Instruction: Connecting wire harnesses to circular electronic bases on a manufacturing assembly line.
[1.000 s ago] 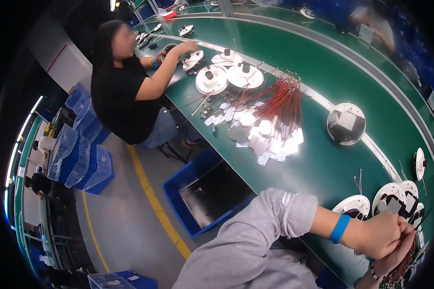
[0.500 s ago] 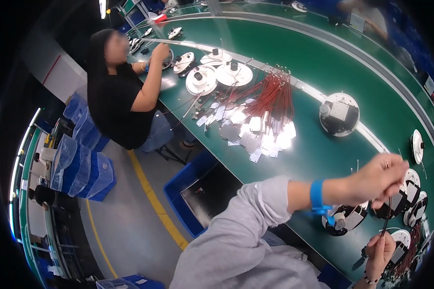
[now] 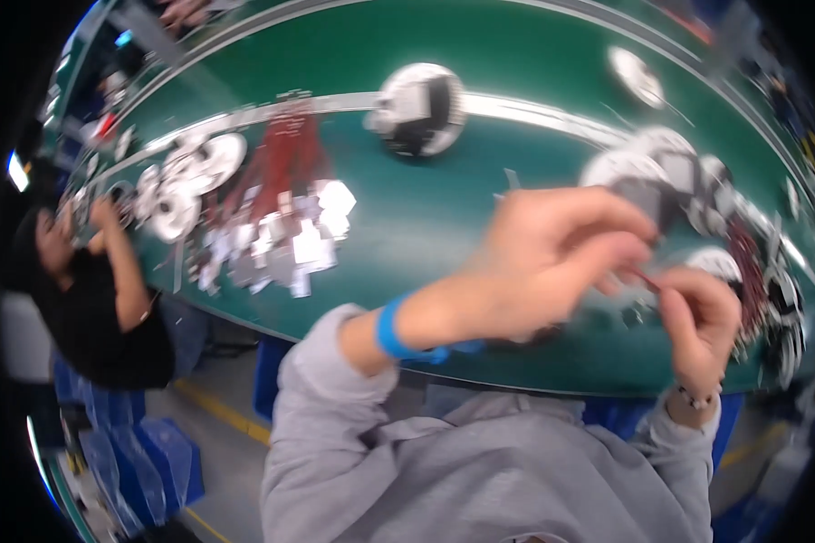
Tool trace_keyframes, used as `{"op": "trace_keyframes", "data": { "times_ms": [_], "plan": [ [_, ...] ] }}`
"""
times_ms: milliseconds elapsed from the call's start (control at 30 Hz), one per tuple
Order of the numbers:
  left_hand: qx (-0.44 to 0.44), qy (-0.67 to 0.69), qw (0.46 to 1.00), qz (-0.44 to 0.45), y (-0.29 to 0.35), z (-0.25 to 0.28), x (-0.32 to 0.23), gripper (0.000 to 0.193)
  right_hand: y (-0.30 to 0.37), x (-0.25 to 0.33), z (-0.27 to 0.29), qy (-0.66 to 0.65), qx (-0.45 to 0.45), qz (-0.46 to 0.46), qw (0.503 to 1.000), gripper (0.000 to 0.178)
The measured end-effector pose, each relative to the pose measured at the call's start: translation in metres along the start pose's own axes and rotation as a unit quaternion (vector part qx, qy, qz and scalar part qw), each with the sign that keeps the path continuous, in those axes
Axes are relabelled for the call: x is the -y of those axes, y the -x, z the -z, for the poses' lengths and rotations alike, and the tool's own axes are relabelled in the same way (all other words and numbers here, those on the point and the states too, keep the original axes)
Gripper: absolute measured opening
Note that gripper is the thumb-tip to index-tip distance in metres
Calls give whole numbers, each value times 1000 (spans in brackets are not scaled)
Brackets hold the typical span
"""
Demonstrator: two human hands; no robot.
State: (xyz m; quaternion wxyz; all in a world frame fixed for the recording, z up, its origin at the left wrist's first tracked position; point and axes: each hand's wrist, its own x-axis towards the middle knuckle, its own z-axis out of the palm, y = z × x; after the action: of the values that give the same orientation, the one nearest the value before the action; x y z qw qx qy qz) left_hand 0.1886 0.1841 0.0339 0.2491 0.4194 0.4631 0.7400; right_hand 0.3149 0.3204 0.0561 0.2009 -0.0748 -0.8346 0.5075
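My left hand (image 3: 552,253), with a blue wrist strap, reaches over the bench with its fingers closed. My right hand (image 3: 702,317), with a beaded bracelet, is just to its right, thumb and finger pinched together. A thin red wire (image 3: 645,279) runs between the two sets of fingertips; motion blurs its ends. Beneath and behind the hands, blurred white-and-black round units (image 3: 629,176) stand on the green bench. Another small part (image 3: 637,313) lies below the wire, too smeared to name.
A round white-and-black unit (image 3: 421,109) rests by the bench's pale strip. To the left lie a bundle of red wires (image 3: 285,149) with silvery plates (image 3: 303,235) and several white discs (image 3: 177,208). Another person (image 3: 95,299) works at the far left. More red wires (image 3: 744,258) lie at right.
The view has swung to the right, so the bench and the other person appear further left. My hands have come closer together and are nearly level, with the wire still between them.
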Motion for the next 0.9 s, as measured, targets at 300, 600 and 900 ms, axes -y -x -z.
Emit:
{"op": "trace_keyframes", "data": {
  "times_ms": [300, 600, 900],
  "plan": [
    [85, -326, 936, -100, 0, 17, 5, 27, -3, -7, 4, 213, 3, 185, 959, 10],
    [105, -46, 990, 84, 10, 73, 88, 34, -17, -49, -19, 179, 46, 130, 974, 6],
    [69, -174, 974, 126, 9, 72, 84, 15, -34, -53, -28, 252, 104, 101, 957, 13]
  ]
}}
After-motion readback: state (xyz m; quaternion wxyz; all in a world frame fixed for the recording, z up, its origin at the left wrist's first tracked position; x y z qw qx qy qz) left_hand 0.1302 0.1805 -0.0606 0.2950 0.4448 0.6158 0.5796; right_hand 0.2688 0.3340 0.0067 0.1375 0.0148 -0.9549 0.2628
